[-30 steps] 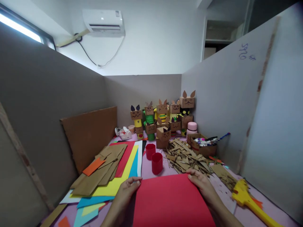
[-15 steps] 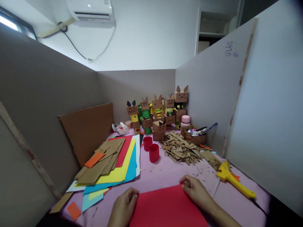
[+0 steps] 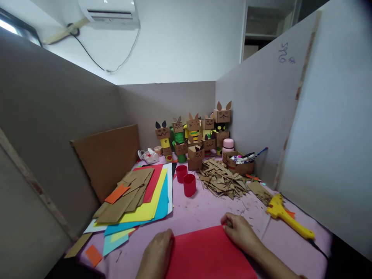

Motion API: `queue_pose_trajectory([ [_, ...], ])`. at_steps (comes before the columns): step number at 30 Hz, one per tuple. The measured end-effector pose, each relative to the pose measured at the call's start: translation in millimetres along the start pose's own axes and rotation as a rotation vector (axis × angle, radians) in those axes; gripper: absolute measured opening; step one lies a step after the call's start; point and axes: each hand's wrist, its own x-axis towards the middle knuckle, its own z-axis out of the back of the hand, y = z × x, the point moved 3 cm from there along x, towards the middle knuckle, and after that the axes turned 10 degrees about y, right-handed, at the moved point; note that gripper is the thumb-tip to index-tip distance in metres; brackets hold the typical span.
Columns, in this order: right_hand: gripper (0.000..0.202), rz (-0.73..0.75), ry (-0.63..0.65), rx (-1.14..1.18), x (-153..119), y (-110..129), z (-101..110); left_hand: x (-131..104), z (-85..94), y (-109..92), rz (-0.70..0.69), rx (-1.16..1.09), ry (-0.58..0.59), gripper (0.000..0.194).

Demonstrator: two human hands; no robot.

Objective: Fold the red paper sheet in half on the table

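Head view: a smooth, matte red sheet (image 3: 212, 254) with a straight far edge sat at six o'clock in the picture, over the pink counter (image 3: 188, 217), its near end cut off by the frame. Taking that sheet as the dial's centre, the right hand (image 3: 236, 230) was at one o'clock, thumb and fingertips clamped on the far corner. The left hand (image 3: 157, 252) lay at nine o'clock against the side edge, its fingers curled; whether they pinched the material, I could not tell. Two short red cylinders (image 3: 190, 188), hollow and thin-walled, stood at eleven o'clock. A ragged heap of cardboard strips (image 3: 222, 180) spread just past twelve, with boxy brown figures (image 3: 195, 155) with pointed ears behind it and to its left. At ten o'clock, flat brown cardboard pieces (image 3: 124, 207) overlapped a fan of coloured sheets (image 3: 161, 209). A yellow glue gun (image 3: 287, 221), rounded and hard-looking, lay toward two o'clock.
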Motion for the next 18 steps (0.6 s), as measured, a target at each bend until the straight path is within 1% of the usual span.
queue_pose_trajectory([
  [2, 0.021, -0.004, 0.000, -0.012, 0.1, 0.0, -0.1, 2.9, -2.0, 0.3, -0.016, 0.093, -0.010, 0.032],
  [3, 0.021, -0.005, -0.001, -0.016, -0.1, 0.3, -0.1, 4.8, -2.9, -1.8, -0.057, 0.164, -0.006, 0.038],
  [5, 0.021, -0.007, -0.003, -0.023, -0.6, 1.2, 0.2, 8.2, -4.7, -11.0, -0.204, 0.321, 0.032, 0.054],
  [6, 0.021, -0.009, -0.004, -0.026, -0.9, 1.6, 0.3, 9.2, -5.6, -17.1, -0.290, 0.383, 0.073, 0.059],
  [8, 0.022, -0.010, -0.005, -0.033, -1.5, 2.2, 0.5, 9.5, -6.0, -29.6, -0.438, 0.439, 0.184, 0.063],
  [10, 0.022, -0.008, -0.004, -0.036, -2.0, 2.6, 0.6, 8.6, -3.1, -40.4, -0.515, 0.430, 0.267, 0.059],
  [12, 0.022, -0.004, -0.005, -0.036, -2.4, 2.9, 0.8, 7.4, 2.0, -49.3, -0.558, 0.365, 0.289, 0.052],
  [14, 0.022, -0.002, -0.008, -0.036, -2.7, 3.1, 1.0, 6.7, 6.6, -56.7, -0.567, 0.293, 0.274, 0.048],
  [18, 0.021, -0.004, -0.016, -0.040, -2.9, 2.9, 1.2, 7.1, 4.9, -69.2, -0.497, 0.248, 0.272, 0.036],
])
